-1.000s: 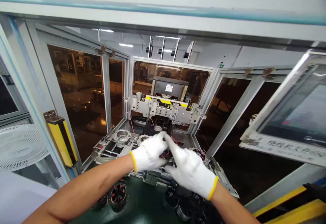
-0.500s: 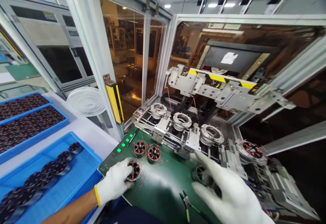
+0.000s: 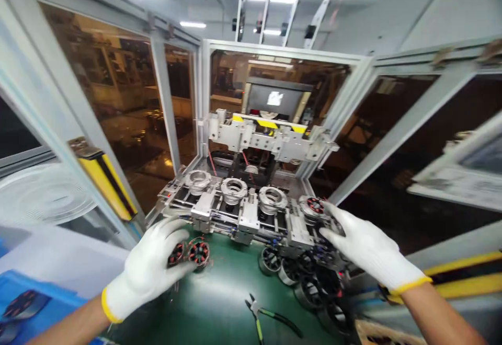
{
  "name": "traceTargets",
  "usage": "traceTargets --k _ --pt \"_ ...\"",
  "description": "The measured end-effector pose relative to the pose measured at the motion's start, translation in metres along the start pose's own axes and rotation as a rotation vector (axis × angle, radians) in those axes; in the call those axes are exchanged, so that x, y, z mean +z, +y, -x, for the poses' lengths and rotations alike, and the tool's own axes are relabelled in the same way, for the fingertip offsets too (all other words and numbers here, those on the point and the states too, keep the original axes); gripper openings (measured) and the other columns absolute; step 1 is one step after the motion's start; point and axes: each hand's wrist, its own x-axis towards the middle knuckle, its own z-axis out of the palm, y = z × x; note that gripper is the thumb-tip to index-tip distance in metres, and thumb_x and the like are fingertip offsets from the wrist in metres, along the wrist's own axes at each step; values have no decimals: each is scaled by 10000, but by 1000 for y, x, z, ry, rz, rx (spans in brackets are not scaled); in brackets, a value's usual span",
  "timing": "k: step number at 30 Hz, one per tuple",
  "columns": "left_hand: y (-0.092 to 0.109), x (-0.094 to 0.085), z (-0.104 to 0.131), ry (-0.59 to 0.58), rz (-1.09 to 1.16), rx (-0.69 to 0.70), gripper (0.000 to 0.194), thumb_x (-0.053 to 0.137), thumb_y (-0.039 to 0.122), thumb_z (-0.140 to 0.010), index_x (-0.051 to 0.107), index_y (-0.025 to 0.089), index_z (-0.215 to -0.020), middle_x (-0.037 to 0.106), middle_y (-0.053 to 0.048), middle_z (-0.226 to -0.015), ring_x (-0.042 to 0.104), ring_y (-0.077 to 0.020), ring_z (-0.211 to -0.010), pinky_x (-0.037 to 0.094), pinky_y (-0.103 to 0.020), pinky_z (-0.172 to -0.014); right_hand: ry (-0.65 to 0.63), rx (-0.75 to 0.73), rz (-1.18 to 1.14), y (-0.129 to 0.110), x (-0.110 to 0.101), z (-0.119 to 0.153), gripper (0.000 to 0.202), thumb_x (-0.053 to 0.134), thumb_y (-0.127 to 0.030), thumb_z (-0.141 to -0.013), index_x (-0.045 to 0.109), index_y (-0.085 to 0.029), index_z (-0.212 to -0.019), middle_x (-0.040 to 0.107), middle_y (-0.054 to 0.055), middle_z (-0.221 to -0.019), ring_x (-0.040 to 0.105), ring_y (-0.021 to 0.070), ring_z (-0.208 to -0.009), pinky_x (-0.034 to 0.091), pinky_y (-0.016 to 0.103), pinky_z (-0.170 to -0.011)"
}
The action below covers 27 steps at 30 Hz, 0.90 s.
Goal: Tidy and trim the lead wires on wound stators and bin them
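On our left hand (image 3: 151, 264) and our right hand (image 3: 363, 245) we wear white gloves (image 3: 133, 279) with yellow cuffs (image 3: 107, 304). Between the hands, the worktop (image 3: 223, 295) is green, and the pliers (image 3: 255, 307) there have green and black handles (image 3: 283, 321). By the left hand, two wound parts (image 3: 199, 252) are black and red; by the right hand, one wound ring (image 3: 315, 205) has the same colours. Left of the left hand, the tray (image 3: 65, 292) is blue.

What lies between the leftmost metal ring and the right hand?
In the head view, two more rings, silver blocks and a fourth ring holding a red-wound part.
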Motion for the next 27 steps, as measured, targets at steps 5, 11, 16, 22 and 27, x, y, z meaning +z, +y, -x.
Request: traceTargets --k 5,11,16,22,27 --pt "85 16 -169 -102 35 460 626 616 579 -731 514 195 -1215 541 -112 -1205 430 -310 -1176 376 -469 -986 -49 167 -58 50 -14 -33 645 534 -437 -821 393 -198 -1403 626 139 -1177 605 294 -1042 456 359 -815" --pt "186 128 -297 -289 -61 629 663 703 607 -608 623 219 -1139 319 -149 -1438 197 -457 -1306 218 -612 -1013 -122 149 -245 50 -5 -49 819 630 -331 -734 276 -168 -1454 642 125 -1125 627 233 -957 437 282 -758" --pt "217 186 -329 -534 -129 662 709 746 577 -550 629 239 -1162 276 -172 -1481 178 -497 -1320 243 -663 -968 -177 166 -195 50 4 -57 986 649 -330 -694 98 -155 -1493 645 151 -1092 647 254 -882 433 288 -681" --pt "213 204 -328 -578 -140 675 814 723 598 -560 561 194 -1247 241 -202 -1503 152 -494 -1344 228 -637 -1003 -271 107 -100 44 24 -75 1139 686 -296 -605 -4 -93 -1488 631 199 -1112 636 301 -954 467 330 -701" --pt "211 206 -322 -553 -149 672 1054 666 631 -598 327 33 -1397 246 -301 -1473 170 -479 -1350 234 -596 -1027 -274 47 30 31 48 -64 1135 669 -217 -625 -66 -68 -1477 641 218 -1069 640 322 -948 484 379 -732"
